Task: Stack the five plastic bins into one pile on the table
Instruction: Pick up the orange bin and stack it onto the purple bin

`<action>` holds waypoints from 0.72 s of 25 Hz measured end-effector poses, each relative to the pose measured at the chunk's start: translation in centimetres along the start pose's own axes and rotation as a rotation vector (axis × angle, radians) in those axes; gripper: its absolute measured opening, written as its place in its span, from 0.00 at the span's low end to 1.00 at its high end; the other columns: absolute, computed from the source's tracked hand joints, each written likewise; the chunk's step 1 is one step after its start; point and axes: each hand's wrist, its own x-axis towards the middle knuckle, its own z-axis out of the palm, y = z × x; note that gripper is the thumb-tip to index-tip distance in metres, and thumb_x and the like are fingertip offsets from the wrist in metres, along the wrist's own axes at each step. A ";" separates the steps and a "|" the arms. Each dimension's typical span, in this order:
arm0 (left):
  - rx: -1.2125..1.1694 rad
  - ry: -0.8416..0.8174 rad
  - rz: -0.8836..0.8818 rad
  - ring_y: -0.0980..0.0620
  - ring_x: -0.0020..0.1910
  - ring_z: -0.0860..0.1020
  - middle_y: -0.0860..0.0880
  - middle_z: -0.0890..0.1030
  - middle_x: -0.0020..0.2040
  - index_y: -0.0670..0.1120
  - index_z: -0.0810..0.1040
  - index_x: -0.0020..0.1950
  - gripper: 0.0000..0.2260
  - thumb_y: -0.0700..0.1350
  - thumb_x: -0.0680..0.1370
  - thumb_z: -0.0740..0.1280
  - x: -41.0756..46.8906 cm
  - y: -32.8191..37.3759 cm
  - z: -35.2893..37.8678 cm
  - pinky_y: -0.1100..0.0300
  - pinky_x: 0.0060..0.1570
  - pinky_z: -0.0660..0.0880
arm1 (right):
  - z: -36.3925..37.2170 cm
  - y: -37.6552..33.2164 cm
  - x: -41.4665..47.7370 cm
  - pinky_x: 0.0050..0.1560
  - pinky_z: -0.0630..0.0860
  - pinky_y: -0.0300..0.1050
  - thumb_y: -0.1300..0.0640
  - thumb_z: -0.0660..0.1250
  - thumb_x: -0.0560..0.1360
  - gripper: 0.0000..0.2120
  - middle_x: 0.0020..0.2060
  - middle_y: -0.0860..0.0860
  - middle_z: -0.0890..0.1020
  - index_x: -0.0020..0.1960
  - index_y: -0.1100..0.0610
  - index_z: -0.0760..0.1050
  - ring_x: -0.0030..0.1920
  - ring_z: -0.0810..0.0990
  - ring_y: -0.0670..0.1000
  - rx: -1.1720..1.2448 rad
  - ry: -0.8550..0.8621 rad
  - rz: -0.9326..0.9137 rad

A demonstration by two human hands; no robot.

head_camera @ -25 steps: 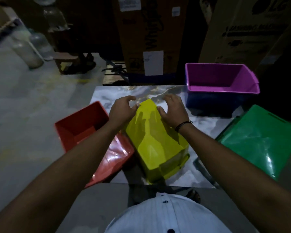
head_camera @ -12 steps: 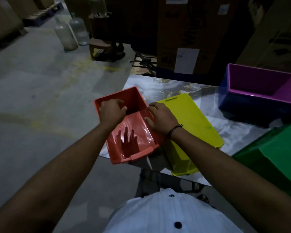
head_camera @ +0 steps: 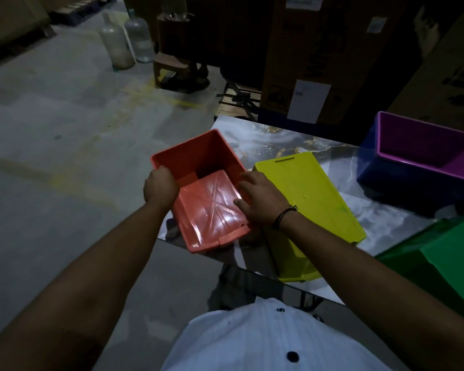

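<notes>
Both bare forearms stretched forward over the near table edge. Left hand [head_camera: 160,186] clenched on the left rim of the open orange-red plastic bin [head_camera: 208,199]; right hand [head_camera: 260,200] grasping its right wall, thumb inside. Just right, touching, an overturned yellow plastic bin [head_camera: 310,194] on the marble-patterned table [head_camera: 394,223]. Farther right, a green plastic bin [head_camera: 456,253]; beyond, a purple bin nested in a blue one [head_camera: 423,153].

White buttoned shirt [head_camera: 252,341], black wristband [head_camera: 283,216]
</notes>
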 end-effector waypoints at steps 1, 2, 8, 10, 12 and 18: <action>-0.020 -0.007 -0.013 0.28 0.54 0.81 0.31 0.81 0.55 0.35 0.80 0.55 0.10 0.36 0.77 0.63 0.4 0.0 -0.1 0.42 0.52 0.79 | 0.0 -0.2 -0.2 0.66 0.73 0.59 0.49 0.71 0.74 0.24 0.68 0.61 0.74 0.66 0.59 0.77 0.68 0.71 0.63 0.043 0.033 0.044; -0.038 -0.009 -0.024 0.28 0.54 0.81 0.30 0.81 0.55 0.34 0.80 0.54 0.10 0.36 0.77 0.64 0.7 0.1 -0.2 0.42 0.52 0.79 | 0.0 -0.4 -0.4 0.69 0.71 0.58 0.50 0.72 0.74 0.28 0.71 0.62 0.71 0.70 0.60 0.73 0.70 0.70 0.64 0.097 0.080 0.113; -0.101 -0.008 -0.087 0.28 0.55 0.81 0.30 0.81 0.55 0.34 0.82 0.53 0.10 0.36 0.75 0.66 2.1 0.1 -0.5 0.42 0.54 0.79 | -1.0 -1.5 -0.2 0.64 0.69 0.52 0.52 0.72 0.76 0.44 0.76 0.64 0.61 0.81 0.63 0.51 0.72 0.67 0.63 0.448 0.251 0.603; -0.133 -0.012 -0.125 0.29 0.55 0.81 0.31 0.81 0.55 0.36 0.83 0.53 0.10 0.38 0.76 0.65 2.6 -0.1 -0.6 0.43 0.54 0.78 | -0.7 -1.4 0.1 0.64 0.69 0.52 0.52 0.73 0.75 0.46 0.76 0.64 0.63 0.81 0.62 0.49 0.72 0.68 0.63 0.527 0.261 0.682; -0.170 -0.010 -0.192 0.31 0.57 0.80 0.31 0.81 0.57 0.37 0.83 0.55 0.11 0.39 0.77 0.65 2.9 -0.2 -0.8 0.44 0.56 0.78 | -0.1 -1.4 0.5 0.65 0.72 0.54 0.50 0.75 0.72 0.49 0.72 0.63 0.70 0.81 0.61 0.49 0.70 0.72 0.63 0.637 0.305 0.736; -0.349 -0.003 -0.269 0.32 0.57 0.82 0.34 0.82 0.59 0.39 0.84 0.59 0.13 0.39 0.78 0.65 2.4 1.4 -1.5 0.45 0.60 0.79 | 0.3 -2.2 1.4 0.66 0.75 0.55 0.44 0.79 0.64 0.58 0.72 0.59 0.74 0.81 0.57 0.48 0.69 0.75 0.59 0.725 0.299 0.666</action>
